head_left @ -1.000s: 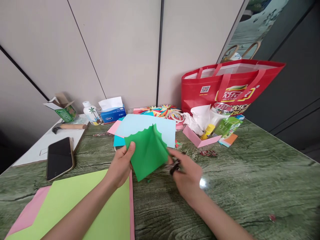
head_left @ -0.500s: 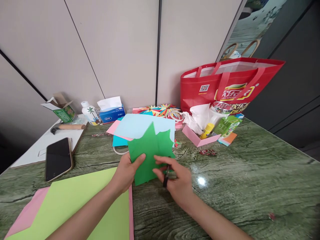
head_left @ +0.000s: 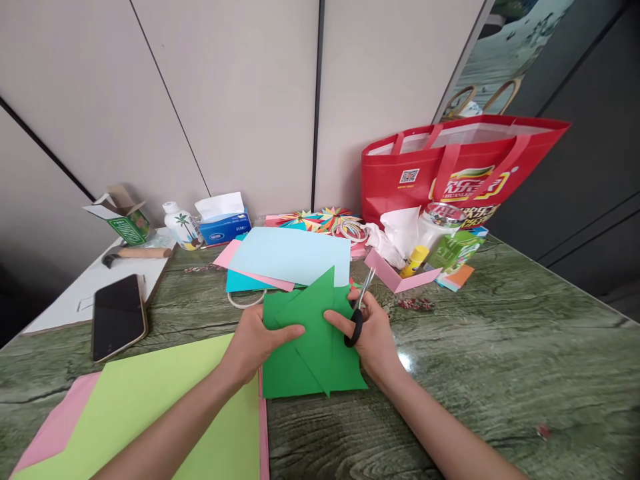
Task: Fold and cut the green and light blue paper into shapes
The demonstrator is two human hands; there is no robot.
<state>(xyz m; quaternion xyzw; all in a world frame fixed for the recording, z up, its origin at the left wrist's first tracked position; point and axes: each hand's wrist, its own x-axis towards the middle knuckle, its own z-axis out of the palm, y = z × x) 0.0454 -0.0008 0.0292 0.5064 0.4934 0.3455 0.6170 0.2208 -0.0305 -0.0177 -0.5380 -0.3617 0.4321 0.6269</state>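
Note:
A dark green sheet of paper (head_left: 313, 353), folded into overlapping triangles, lies on the green wood-grain table (head_left: 500, 360) in front of me. My left hand (head_left: 260, 340) presses on its left side, thumb and fingers pinching the fold. My right hand (head_left: 373, 330) rests on the paper's right edge and grips black-handled scissors (head_left: 359, 310), blades pointing up and away. A light blue sheet (head_left: 293, 257) lies just behind the green one, on top of pink and cyan sheets.
A lime green sheet (head_left: 150, 407) over pink paper lies at front left. A phone (head_left: 119, 317) sits to the left. Along the back stand a tissue box (head_left: 224, 223), a bottle (head_left: 179, 227), a red bag (head_left: 460, 170), a pink tray (head_left: 400, 277) with a glue stick (head_left: 415, 260).
The green paper, held up and unfolded a second ago, has been folded and laid flat on the table. My right hand moved onto its right edge, scissors now pointing up.

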